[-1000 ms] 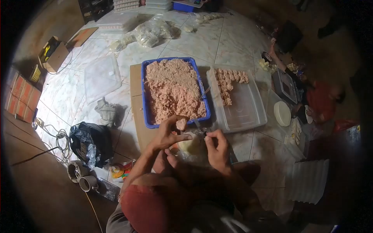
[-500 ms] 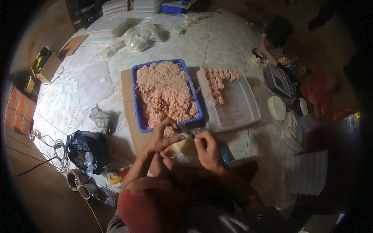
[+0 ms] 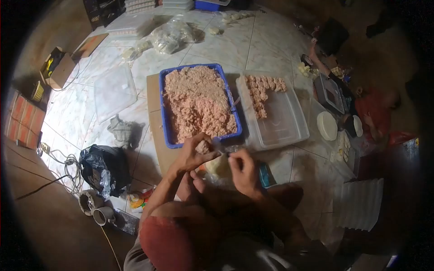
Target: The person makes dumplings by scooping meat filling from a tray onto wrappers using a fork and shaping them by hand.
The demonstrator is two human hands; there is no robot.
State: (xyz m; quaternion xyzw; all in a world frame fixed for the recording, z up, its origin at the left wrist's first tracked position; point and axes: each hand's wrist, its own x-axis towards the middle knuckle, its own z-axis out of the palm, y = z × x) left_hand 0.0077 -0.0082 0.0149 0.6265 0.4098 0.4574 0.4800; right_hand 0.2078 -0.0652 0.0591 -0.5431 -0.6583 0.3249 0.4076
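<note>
Head view. Shows left hand [image 3: 190, 157] curled round a mince lump [image 3: 204, 147], at the near edge of blue tub [image 3: 164, 108]. Shows right hand [image 3: 245, 171] with thumb and fingertips drawn close; cannot tell whether clamped on anything. Places pale round stack [image 3: 218, 167] between both hands, just beside the left thumb. Sets the mince-filled tub ahead of the left hand, long axis running away from the body; clear container [image 3: 282, 117], part-filled with lump rows [image 3: 258, 97], nearer the right, axis roughly parallel.
</note>
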